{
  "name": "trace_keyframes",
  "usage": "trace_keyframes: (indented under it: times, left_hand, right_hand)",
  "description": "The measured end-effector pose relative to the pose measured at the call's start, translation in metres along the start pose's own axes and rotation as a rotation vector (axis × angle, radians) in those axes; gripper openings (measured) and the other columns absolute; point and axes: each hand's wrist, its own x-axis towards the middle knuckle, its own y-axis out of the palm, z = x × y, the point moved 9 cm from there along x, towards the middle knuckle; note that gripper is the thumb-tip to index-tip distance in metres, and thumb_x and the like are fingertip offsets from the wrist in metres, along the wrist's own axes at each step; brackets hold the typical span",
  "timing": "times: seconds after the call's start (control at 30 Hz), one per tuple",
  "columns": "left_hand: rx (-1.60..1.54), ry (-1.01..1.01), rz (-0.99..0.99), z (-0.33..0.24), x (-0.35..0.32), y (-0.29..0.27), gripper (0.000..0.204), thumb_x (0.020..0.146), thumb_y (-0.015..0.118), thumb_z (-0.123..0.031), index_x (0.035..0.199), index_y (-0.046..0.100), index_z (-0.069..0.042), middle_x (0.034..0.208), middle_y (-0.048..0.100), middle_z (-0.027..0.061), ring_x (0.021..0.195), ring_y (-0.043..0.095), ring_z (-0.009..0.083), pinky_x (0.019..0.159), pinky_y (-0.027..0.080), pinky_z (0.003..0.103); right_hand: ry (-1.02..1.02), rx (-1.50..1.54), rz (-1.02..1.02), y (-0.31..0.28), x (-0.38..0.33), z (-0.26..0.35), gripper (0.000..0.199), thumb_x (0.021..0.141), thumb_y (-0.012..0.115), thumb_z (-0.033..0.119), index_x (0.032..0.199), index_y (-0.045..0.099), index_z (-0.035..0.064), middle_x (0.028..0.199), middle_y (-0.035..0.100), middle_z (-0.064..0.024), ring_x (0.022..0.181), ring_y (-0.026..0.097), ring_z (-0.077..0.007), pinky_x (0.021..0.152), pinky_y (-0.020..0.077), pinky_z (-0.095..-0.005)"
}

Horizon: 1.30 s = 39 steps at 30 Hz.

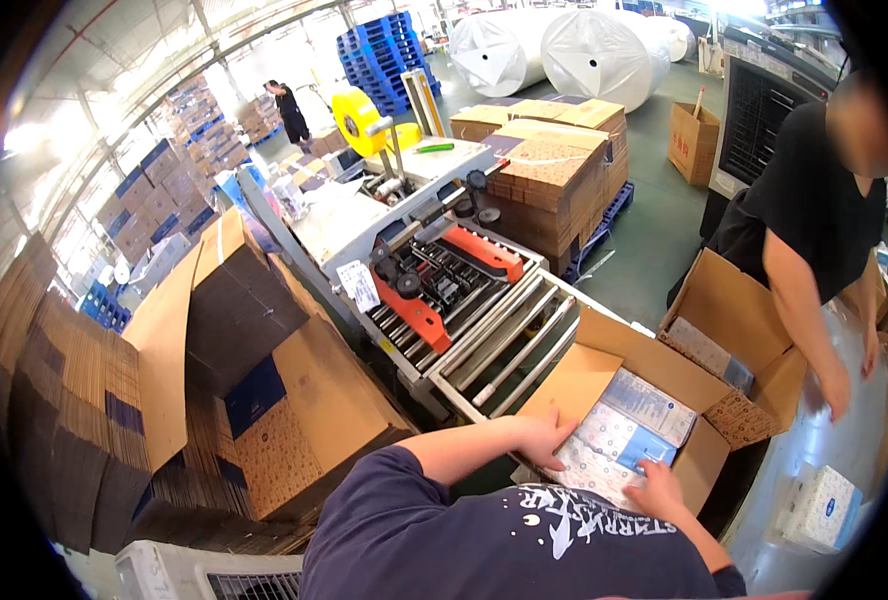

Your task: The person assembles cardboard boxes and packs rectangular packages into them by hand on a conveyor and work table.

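An open brown carton (pixel 704 470) stands in front of me at the end of a roller conveyor, its flaps raised. Inside lie white patterned packs with blue panels; one is a farther pack (pixel 649 405). Between my hands is the nearest white patterned pack (pixel 599 450). My left hand (pixel 544 438) grips its left end beside the carton's flap, thumb up. At the pack's right end, my right hand (pixel 657 490) is closed on it with bent fingers. The undersides of both hands are hidden.
A roller conveyor (pixel 509 345) leads to a carton-taping machine (pixel 444 270) with orange side guides. Flattened cartons (pixel 74 400) stack at left. A co-worker (pixel 814 210) stands at right beside another open carton (pixel 739 330); a loose white pack (pixel 822 508) lies on the grey surface.
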Motion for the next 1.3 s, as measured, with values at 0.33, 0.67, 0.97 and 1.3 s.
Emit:
trace_keyframes:
  times: [0.33,0.67,0.97,1.3]
  left_hand:
    - [-0.24,0.248,0.304,-0.015,-0.045,0.014,0.076,0.074,0.072,-0.045,0.13,0.048,0.0,0.148,0.006,0.0305,0.138,0.018,0.0363,0.11,0.023,0.035]
    - [0.182,-0.033,-0.142,0.009,0.053,-0.056,0.074,0.059,0.08,-0.045,0.122,0.056,-0.016,0.126,0.053,0.0081,0.112,0.053,0.0287,0.088,0.043,0.047]
    - [-0.199,-0.182,-0.603,0.091,0.06,-0.028,0.107,0.054,0.08,-0.056,0.141,0.033,-0.015,0.148,0.015,0.0229,0.137,0.016,0.0389,0.11,0.02,0.051]
    - [-0.836,0.187,-0.601,0.176,0.164,-0.076,0.071,0.086,0.05,-0.058,0.123,0.054,0.002,0.121,0.054,0.0272,0.133,0.031,0.0314,0.11,0.023,0.034]
  right_hand:
    - [0.178,1.596,-0.348,-0.02,-0.037,-0.185,0.035,0.089,0.052,0.015,0.12,0.053,-0.0013,0.115,0.059,-0.0103,0.107,0.056,-0.0211,0.086,0.0473,-0.0352]
    - [-0.347,0.09,0.307,-0.077,0.059,0.036,0.039,0.077,0.067,0.031,0.109,0.063,0.0086,0.139,0.038,-0.0197,0.128,0.035,-0.0364,0.105,0.0318,-0.0415]
    - [-0.378,-0.309,-0.701,-0.116,0.03,0.011,0.061,0.071,0.067,0.017,0.126,0.046,0.0,0.135,0.042,-0.0174,0.129,0.036,-0.0324,0.11,0.0198,-0.0495]
    - [0.024,0.309,-0.733,0.002,0.073,-0.071,0.045,0.089,0.057,0.023,0.13,0.049,0.0065,0.144,0.033,-0.016,0.13,0.034,-0.0332,0.108,0.0242,-0.0434]
